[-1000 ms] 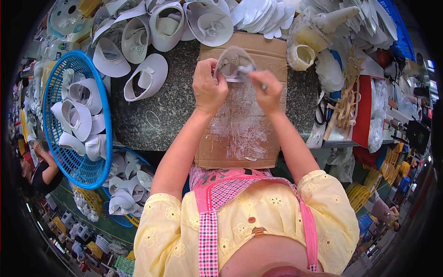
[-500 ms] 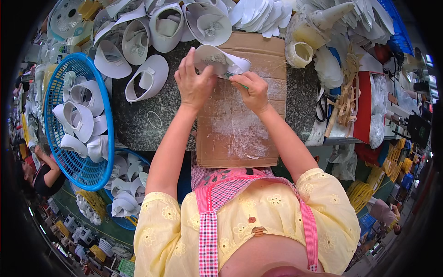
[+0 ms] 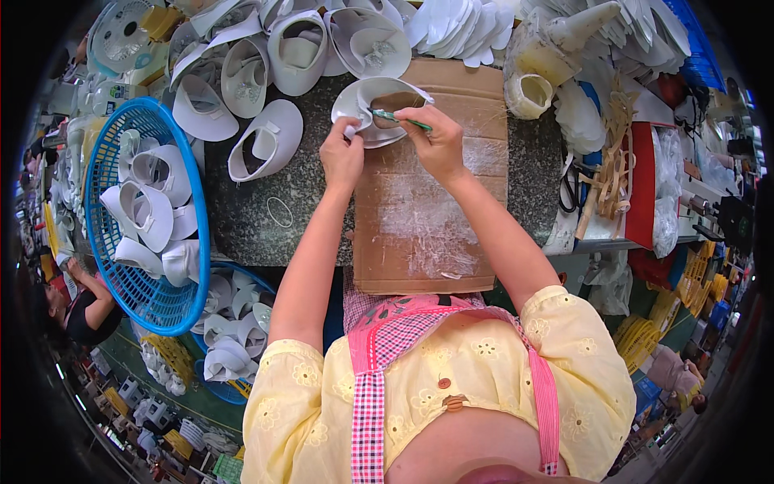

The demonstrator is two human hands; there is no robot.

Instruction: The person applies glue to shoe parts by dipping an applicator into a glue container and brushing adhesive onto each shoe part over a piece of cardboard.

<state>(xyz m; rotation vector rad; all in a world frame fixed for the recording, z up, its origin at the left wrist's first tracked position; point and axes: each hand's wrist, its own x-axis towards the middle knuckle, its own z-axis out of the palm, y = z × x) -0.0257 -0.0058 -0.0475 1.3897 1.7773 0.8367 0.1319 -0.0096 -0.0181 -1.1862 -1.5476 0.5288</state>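
White curved shoe-upper piece (image 3: 379, 109) lies at twelve o'clock, its long axis running nine to three. Left hand (image 3: 342, 155) pinches its near-left edge shut-fingered. Right hand (image 3: 436, 141), equally close, grips a thin green-handled brush (image 3: 401, 120) pointing into the hollow.

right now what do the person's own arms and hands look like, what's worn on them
Both forearms are bare, and the left hand and right hand wear no gloves. Short pale yellow sleeves with small embroidered flower patterns cover only the upper arms. Over the blouse sits an apron with pink checked straps. No watch or bracelet shows on either wrist.
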